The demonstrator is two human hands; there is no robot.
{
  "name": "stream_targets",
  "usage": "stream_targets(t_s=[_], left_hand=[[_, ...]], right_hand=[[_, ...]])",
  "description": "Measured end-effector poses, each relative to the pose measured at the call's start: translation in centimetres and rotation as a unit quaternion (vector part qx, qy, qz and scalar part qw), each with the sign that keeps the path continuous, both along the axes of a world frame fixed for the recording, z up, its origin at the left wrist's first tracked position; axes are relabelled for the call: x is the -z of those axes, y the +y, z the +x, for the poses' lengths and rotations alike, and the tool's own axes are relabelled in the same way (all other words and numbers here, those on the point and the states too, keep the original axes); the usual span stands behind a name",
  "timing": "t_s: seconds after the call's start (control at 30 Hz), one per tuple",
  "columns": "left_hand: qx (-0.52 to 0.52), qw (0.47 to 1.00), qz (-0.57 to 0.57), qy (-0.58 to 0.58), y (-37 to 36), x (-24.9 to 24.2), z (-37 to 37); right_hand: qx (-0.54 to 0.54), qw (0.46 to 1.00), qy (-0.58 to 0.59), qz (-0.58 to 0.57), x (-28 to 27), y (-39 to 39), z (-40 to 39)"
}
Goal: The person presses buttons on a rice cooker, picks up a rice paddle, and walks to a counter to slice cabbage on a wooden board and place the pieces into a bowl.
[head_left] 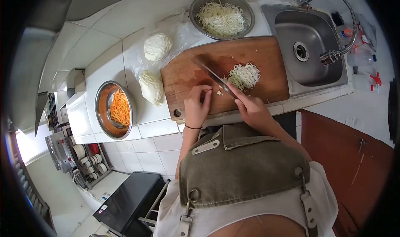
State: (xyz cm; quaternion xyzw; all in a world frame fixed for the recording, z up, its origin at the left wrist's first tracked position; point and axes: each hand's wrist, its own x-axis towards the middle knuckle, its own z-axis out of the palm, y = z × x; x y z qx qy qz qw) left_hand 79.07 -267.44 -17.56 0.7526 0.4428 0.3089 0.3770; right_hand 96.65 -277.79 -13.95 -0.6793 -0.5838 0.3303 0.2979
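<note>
My right hand [253, 112] grips the handle of a kitchen knife [211, 73], its blade slanting up and left across the wooden cutting board [183, 76]. My left hand [197, 106] is at the near edge of the board, left of the knife. Its fingers are curled in towards the thumb, and whatever they may hold is too small to make out. Shredded cabbage [246, 76] lies in a heap right of the blade. A few small cabbage scraps [219, 92] are on the board between my hands.
Left of the board sit two cabbage pieces [158, 46], the farther on a clear plastic bag [177, 32]. A steel bowl [98, 105] holds shredded carrot [120, 108]. Another steel bowl [251, 17] behind the board contains shredded cabbage. A sink [300, 74] with a flexible faucet [348, 12] adjoins the right.
</note>
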Motion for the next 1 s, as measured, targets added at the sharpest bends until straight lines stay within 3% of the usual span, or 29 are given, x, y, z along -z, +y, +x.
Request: stream_targets(t_s=[0.07,0.1,0.13,0.2,0.3,0.33,0.5,0.57,0.67,0.77,0.83,1.0], left_hand=[[-0.029,0.999,0.044,0.004,0.4,0.4,-0.8],[-0.059,0.994,0.086,0.007,0.7,0.7,-1.4],[-0.08,0.995,0.058,0.003,0.9,0.8,-1.9],[-0.12,0.991,-0.015,-0.055,1.3,1.3,-2.6],[-0.124,0.991,-0.02,-0.055,1.7,1.0,-3.1],[-0.111,0.994,-0.004,-0.007,1.6,0.0,-3.0],[-0.05,0.998,0.027,-0.012,0.9,0.4,-1.3],[-0.07,0.994,0.063,-0.055,0.0,-0.4,0.3],[-0.015,0.987,0.151,-0.044,-0.6,-1.7,1.5],[0.053,0.978,0.202,-0.015,-0.8,-2.3,2.1],[0.136,0.958,0.242,0.067,-0.8,-2.4,2.4],[0.163,0.948,0.262,0.075,-1.1,-1.1,3.1]], right_hand=[[-0.007,1.0,-0.005,0.019,-0.2,-0.4,-0.1],[-0.033,0.999,0.0,-0.036,-0.2,-0.6,-0.1],[-0.059,0.994,0.005,-0.091,-0.3,-0.7,-0.1],[-0.048,0.996,-0.005,-0.077,0.4,-1.0,-0.2],[-0.015,0.998,-0.012,-0.057,0.2,-0.8,0.6],[0.013,0.998,-0.009,-0.053,-0.2,-0.6,1.0],[0.058,0.998,-0.004,-0.009,-2.3,-0.6,2.9],[0.006,0.994,-0.111,0.002,-2.4,-1.3,3.5],[-0.005,0.987,-0.156,0.03,-1.9,-2.1,3.6],[0.056,0.988,-0.113,0.09,-0.6,-2.7,3.1],[0.054,0.99,-0.105,0.071,-0.8,-2.8,2.9],[0.059,0.994,-0.086,0.021,-1.4,-3.2,2.4]])
